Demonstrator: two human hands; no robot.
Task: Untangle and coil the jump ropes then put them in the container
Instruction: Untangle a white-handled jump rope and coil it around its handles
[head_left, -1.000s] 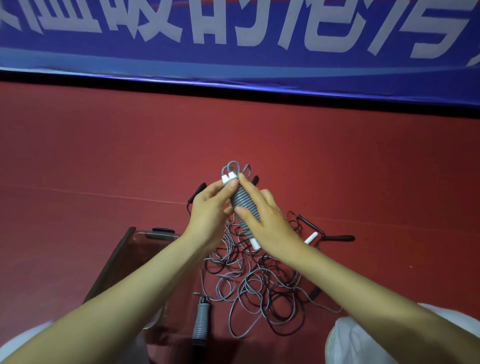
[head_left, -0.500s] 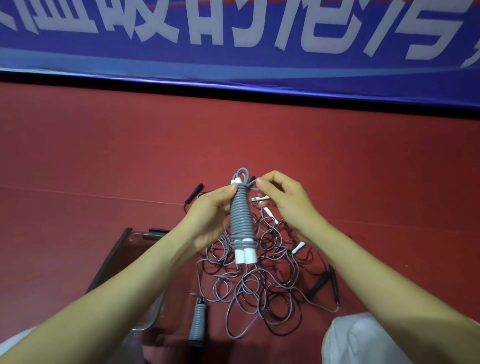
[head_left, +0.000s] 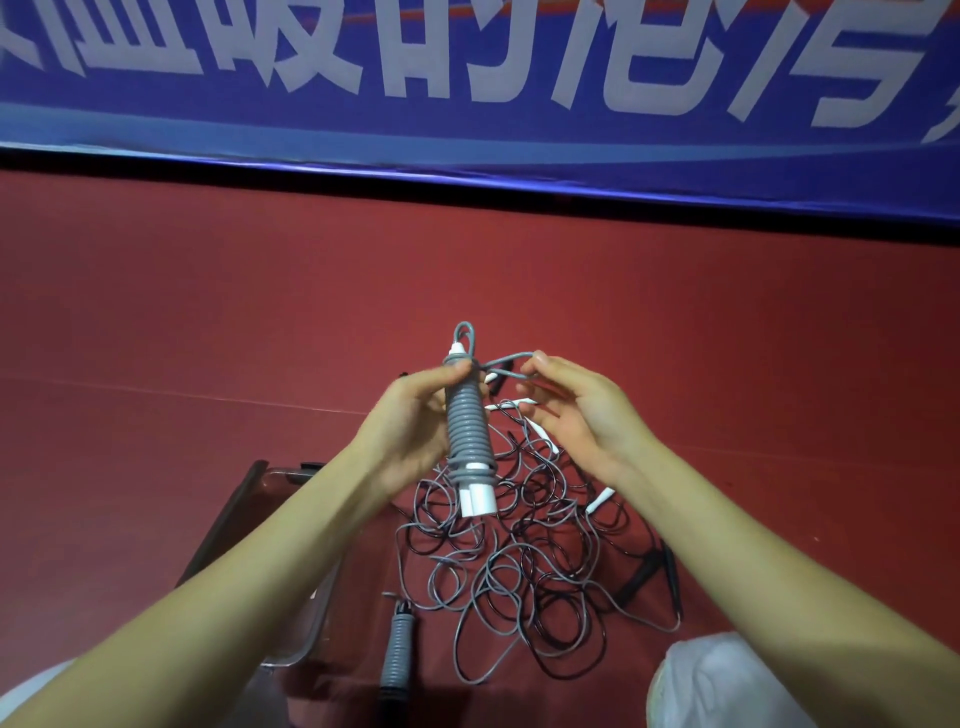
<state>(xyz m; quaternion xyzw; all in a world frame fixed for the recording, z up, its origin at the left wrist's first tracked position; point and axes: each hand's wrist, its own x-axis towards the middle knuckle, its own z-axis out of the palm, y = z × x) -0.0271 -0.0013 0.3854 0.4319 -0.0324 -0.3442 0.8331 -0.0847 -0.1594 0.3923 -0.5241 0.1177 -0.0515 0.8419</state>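
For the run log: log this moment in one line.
left hand: holds coiled gray rope | right hand: pinches rope end | container: empty | tangle: on floor

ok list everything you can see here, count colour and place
coiled rope bundle: one, grey cord wound round white handles, held up at centre
tangled ropes: count unclear, grey and black, heaped on the floor under the hands
loose grey handle: one, grey ribbed, floor left of the heap
black handles: two, right edge of the heap
container: one, clear, lower left
floor: red
banner: one, blue with white characters, top
left hand: grips the bundle
right hand: pinches the cord end
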